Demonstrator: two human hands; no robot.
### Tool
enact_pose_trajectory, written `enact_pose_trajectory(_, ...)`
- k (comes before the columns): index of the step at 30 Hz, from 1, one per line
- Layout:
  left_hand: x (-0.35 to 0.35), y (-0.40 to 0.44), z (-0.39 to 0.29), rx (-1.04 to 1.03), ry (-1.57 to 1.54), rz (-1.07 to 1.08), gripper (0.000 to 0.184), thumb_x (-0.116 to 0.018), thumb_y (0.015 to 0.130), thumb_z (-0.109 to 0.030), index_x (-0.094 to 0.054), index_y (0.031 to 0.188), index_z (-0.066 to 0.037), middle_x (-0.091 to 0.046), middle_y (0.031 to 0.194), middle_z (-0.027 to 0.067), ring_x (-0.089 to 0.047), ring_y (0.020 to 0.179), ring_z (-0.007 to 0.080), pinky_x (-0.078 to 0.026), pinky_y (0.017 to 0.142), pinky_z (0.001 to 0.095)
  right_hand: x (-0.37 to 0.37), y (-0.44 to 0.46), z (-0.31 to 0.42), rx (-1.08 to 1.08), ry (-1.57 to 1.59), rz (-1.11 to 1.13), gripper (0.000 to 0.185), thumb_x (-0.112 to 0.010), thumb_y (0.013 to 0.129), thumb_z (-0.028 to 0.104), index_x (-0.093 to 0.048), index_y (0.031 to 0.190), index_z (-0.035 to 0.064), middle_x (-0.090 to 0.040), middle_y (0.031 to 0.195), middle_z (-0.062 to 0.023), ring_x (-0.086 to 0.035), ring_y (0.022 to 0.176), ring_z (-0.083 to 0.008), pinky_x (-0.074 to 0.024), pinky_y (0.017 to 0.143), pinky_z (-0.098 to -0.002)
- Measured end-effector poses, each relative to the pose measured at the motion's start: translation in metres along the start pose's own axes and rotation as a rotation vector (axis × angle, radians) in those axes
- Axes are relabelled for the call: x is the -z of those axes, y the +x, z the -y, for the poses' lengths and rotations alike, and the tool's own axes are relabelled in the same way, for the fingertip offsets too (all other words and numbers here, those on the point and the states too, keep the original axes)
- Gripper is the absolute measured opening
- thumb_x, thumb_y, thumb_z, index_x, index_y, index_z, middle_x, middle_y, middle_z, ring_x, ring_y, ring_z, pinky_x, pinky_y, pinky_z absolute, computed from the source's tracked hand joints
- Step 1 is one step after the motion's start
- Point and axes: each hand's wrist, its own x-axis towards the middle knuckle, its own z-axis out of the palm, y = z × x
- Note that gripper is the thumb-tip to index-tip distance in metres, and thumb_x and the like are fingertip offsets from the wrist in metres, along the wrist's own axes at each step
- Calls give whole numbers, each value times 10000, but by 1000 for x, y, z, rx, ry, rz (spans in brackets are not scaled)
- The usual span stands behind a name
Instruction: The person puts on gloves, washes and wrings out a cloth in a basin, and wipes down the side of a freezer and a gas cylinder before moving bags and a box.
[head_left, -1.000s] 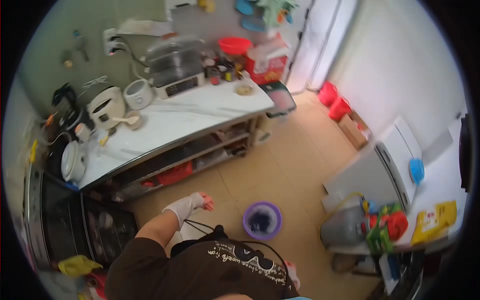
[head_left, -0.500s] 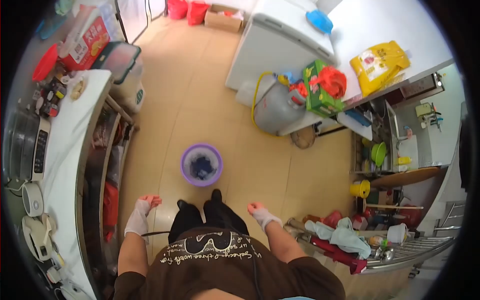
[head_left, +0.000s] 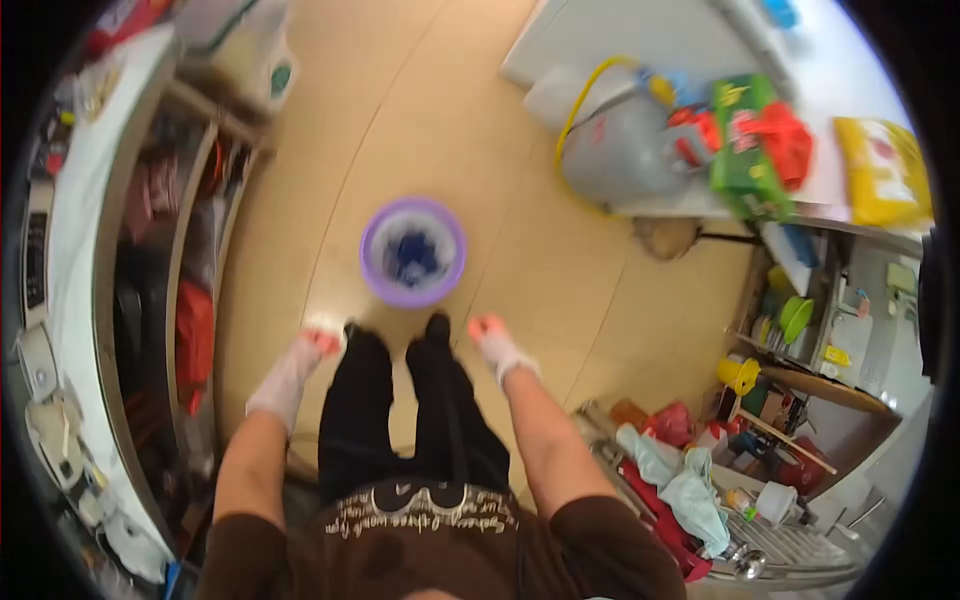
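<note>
A purple-rimmed tub (head_left: 372,270) stands on the floor ahead of my feet, with dark blue cloth (head_left: 412,256) in sudsy water. My left hand (head_left: 318,342), in a white glove with pink-red fingers, hangs low beside my left leg, short of the tub. Its fingers are loosely bent and apart. My right hand (head_left: 488,330), gloved the same way, is to the right of my right foot, nearer the tub. The fingers are slightly blurred but look loosely open. Nothing shows in either hand, and neither touches the tub.
A grey gas cylinder (head_left: 610,155) with a yellow hose stands ahead to the right, near a green box (head_left: 745,145). Along the left runs a long counter (head_left: 85,250) with open shelves below. At lower right, a metal rack (head_left: 800,545) bears a pale cloth (head_left: 690,490).
My head view has tipped down and my body leans forward. Both hands have moved forward toward the tub, the right one slightly inward. The cloth still lies in the tub.
</note>
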Motion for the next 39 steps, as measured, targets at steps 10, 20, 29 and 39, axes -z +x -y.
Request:
enact_pose_trajectory(10, -42, 133, -6, 46, 136, -14, 232, -548, 920, -164, -627, 1004, 37, -696, 925, 124, -664, 806, 168, -533, 777, 287, -155, 195, -7, 114, -50, 198, 501, -594, 839, 334, -558, 1268, 78, -633, 1186, -175, -605, 1088, -331, -448, 972, -384)
enact_pose_trajectory(20, -94, 312, 70, 14, 68, 19, 236, -526, 955, -177, -617, 1104, -19, -679, 1057, 98, -648, 953, 179, -517, 867, 334, -222, 325, 10, 215, -794, 275, 1062, -820, 675, 404, -166, 1508, 329, -180, 1547, -220, -304, 1352, -488, -380, 1054, -495)
enact_pose_trajectory(29, -126, 367, 39, 519, -781, 88, 707, -588, 848, -621, -448, 1365, -159, -474, 1375, 69, -416, 1279, 302, -430, 938, 580, -232, 360, -48, 140, 434, 311, 260, -602, 821, 138, -659, 1056, 44, -638, 811, -43, -597, 791, -153, -468, 721, -279)
enact_pose_trajectory(39, -146, 435, 84, 59, -1095, 296, 377, -518, 971, -331, -574, 1192, -31, -663, 1054, 86, -634, 976, 192, -522, 860, 370, -221, 347, -29, 593, 33, -158, 380, -605, 872, 363, -663, 942, -6, -645, 930, -250, -604, 905, -423, -480, 810, -445)
